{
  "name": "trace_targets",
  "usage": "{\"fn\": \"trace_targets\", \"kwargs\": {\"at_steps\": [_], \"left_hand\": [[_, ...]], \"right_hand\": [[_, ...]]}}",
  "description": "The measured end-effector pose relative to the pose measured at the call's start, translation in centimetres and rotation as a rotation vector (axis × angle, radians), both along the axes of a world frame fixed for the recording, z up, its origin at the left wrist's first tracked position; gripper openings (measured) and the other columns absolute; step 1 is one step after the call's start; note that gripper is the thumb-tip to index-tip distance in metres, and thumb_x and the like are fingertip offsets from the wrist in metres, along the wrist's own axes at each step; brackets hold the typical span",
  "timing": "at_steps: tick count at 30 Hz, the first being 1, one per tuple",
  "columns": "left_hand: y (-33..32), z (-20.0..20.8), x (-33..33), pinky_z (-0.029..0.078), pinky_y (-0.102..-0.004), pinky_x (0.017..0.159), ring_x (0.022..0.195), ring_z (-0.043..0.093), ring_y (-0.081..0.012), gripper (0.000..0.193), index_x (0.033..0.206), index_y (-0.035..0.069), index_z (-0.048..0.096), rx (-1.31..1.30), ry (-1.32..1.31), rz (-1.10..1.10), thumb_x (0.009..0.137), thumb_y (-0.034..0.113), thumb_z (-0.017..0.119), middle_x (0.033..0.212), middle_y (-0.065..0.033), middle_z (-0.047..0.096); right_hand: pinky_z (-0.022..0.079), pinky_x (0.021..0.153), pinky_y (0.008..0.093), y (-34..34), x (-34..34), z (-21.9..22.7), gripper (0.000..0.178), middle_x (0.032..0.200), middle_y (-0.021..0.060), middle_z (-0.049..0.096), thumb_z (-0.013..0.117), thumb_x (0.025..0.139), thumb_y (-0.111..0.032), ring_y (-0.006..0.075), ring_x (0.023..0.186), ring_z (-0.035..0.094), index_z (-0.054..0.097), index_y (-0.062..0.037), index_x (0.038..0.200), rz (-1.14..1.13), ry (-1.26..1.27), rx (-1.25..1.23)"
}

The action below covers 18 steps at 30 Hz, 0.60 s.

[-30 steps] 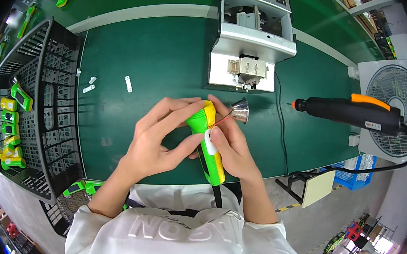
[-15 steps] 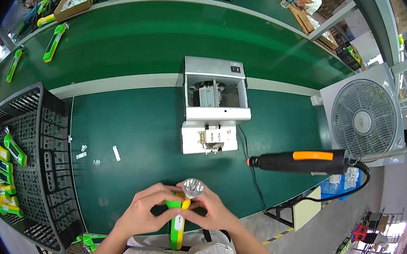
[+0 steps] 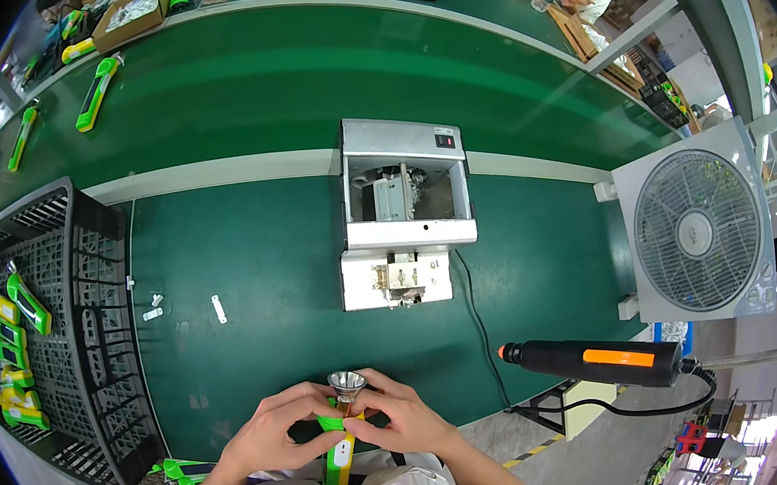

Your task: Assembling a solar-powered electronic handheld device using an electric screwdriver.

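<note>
Gripping a green-and-yellow flashlight body (image 3: 337, 472) at its upper end, I have both hands drawn in close together at the near edge of the counter (image 3: 247, 237), just in front of my white shirt. My left hand (image 3: 278, 434) grasps the green side, thumb and fingers curled around the head. My right hand (image 3: 403, 418) pinches the yellow side from across; whether its farther fingers also bear on the metal cup, I cannot tell.

That shiny reflector cup (image 3: 347, 385) sits right over the body's head, its wide mouth turned upward. My fingertips crowd the spot beneath it, so I cannot tell whether the two parts are joined or a gap remains.

I judge the step in hand to be lining up the cup with the head of the body. The next move, as I see it, calls for a firm left grip on the body and light, level control of the cup, with fingertips kept out from under its rim.

A black power screwdriver (image 3: 589, 360) hangs to my right, well apart from my hands. A silver machine (image 3: 404, 230) stands ahead of me, and a black crate (image 3: 82, 324) to my left.
</note>
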<state>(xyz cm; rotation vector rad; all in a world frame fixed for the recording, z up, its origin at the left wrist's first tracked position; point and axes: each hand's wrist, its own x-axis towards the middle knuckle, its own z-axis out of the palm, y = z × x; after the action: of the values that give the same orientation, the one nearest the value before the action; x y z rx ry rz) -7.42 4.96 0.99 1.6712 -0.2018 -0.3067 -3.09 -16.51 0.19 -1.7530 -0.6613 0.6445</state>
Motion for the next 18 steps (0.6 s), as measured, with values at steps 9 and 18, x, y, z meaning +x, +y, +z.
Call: {"fn": "trace_targets", "kwargs": {"at_steps": [9,18], "left_hand": [[-0.8,0.3,-0.3,0.055,-0.0308,0.072,0.086,0.065,-0.0227,0.024,0.091,0.000,0.066,0.058,-0.076,0.040,0.073,0.006,0.079,0.091,-0.0120,0.064],[-1.1,0.3,-1.3,0.058,-0.0300,0.075,0.096,0.065,-0.0215,0.034,0.101,0.001,0.060,0.119,-0.073,0.055,0.072,0.002,0.079,0.101,-0.0134,0.063]], "right_hand": [[0.051,0.058,0.0288,0.0,-0.8,-0.1,0.022,0.097,0.0107,0.053,0.066,0.088,-0.016,0.0206,0.075,0.057,0.054,0.0003,0.080,-0.084,0.061,0.044],[0.054,0.068,0.0290,-0.2,-1.1,0.4,0.022,0.091,0.0105,0.053,0.061,0.093,-0.016,0.0193,0.074,0.057,0.055,0.0040,0.088,-0.043,0.127,0.055]]}}
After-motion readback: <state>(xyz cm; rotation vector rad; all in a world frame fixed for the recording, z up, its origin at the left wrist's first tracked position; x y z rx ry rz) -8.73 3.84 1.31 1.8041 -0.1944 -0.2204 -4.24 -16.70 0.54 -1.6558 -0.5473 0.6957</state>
